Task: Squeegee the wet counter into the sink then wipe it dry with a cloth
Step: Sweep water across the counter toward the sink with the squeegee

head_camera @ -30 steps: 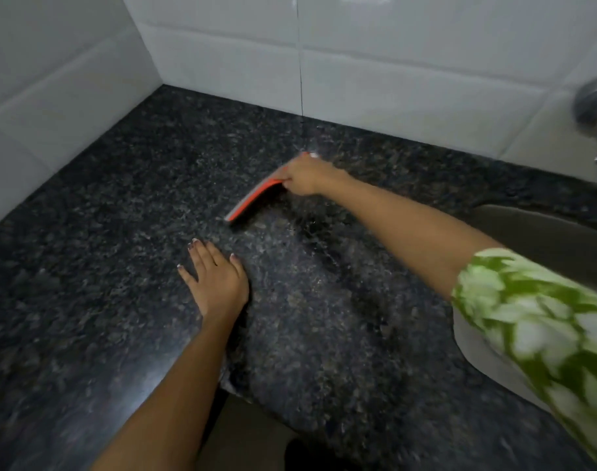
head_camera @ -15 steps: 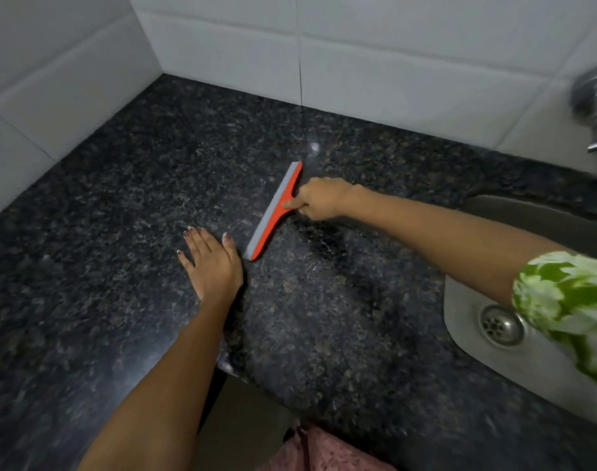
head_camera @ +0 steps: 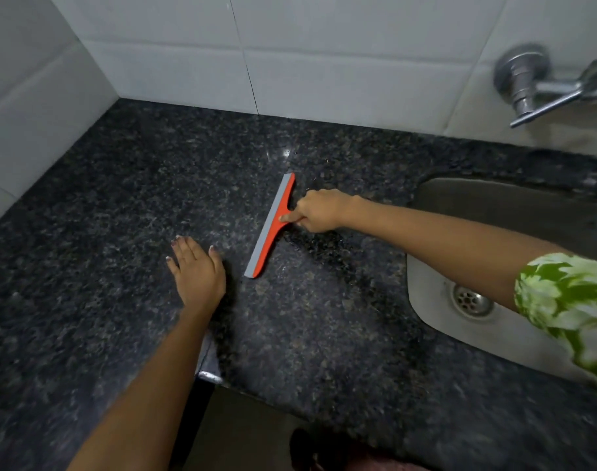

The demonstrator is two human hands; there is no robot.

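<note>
**Squeegee on the dark counter, sink to the right**

The counter (head_camera: 120,266) is dark speckled stone, set into a corner of white tiled wall (head_camera: 341,73). A small bright glint shows on the stone near the back wall. To the right, a metal sink (head_camera: 436,300) is sunk into the stone, its round drain (head_camera: 471,301) in view, and a chrome tap (head_camera: 528,86) juts from the tiles above it. The counter's front edge has a notch near the bottom centre (the floor below is too dark to make out).

The right hand (head_camera: 319,210) is closed around the handle of an orange squeegee (head_camera: 271,226), with the forefinger stretched along the handle toward the head. The squeegee's grey blade lies on the stone, running diagonally from near the back toward the front, well left of the sink. The right arm reaches across the sink's near corner, and a green and white patterned sleeve (head_camera: 569,300) covers the upper arm.

The left hand (head_camera: 197,270) lies flat and open, palm down on the counter, fingers spread a little, holding nothing, just left of the blade's near end and not touching it.

No writing or brand mark can be read on anything.
</note>
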